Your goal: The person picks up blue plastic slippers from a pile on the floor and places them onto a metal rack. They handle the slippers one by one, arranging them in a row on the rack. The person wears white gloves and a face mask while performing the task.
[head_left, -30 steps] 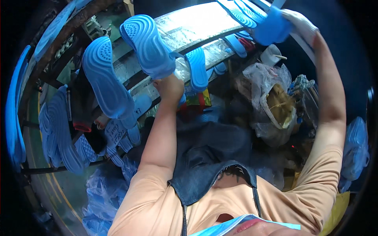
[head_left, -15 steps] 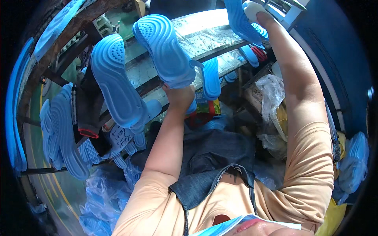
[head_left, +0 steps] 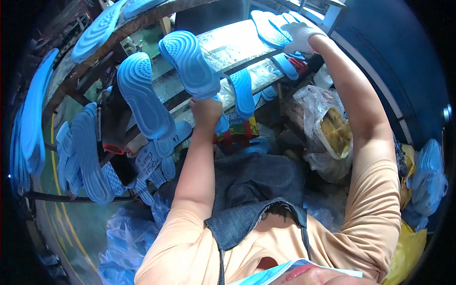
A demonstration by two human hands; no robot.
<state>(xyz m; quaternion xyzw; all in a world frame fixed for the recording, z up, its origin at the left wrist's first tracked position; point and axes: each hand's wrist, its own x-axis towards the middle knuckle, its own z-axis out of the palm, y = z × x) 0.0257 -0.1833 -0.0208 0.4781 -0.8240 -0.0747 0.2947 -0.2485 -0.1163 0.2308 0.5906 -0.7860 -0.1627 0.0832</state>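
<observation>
My left hand [head_left: 206,114], bare, closes round the lower end of a blue ridged insole [head_left: 188,61] that stands tilted up over the bench's slats. At the far right, my right hand [head_left: 302,39] wears a white glove. Its fingers are apart, beside a blue insole [head_left: 268,29] lying on the bright bench top [head_left: 228,42]; whether they touch it I cannot tell. Just behind that glove lie more blue insoles [head_left: 295,18]. Another long blue insole [head_left: 145,97] leans left of my left hand, and one more blue insole [head_left: 243,95] hangs to its right.
Blue insoles [head_left: 88,152] hang in a cluster on the left, near a dark tool with a red rim [head_left: 113,148]. On the right are a clear plastic bag [head_left: 317,102] and a blue wall [head_left: 394,61]. Blue plastic bags [head_left: 126,242] lie at lower left.
My right hand has moved slightly left and down. The insole it held up now lies on the bench, and its fingers have spread. My left hand stays at its insole; the whole view has shifted.
</observation>
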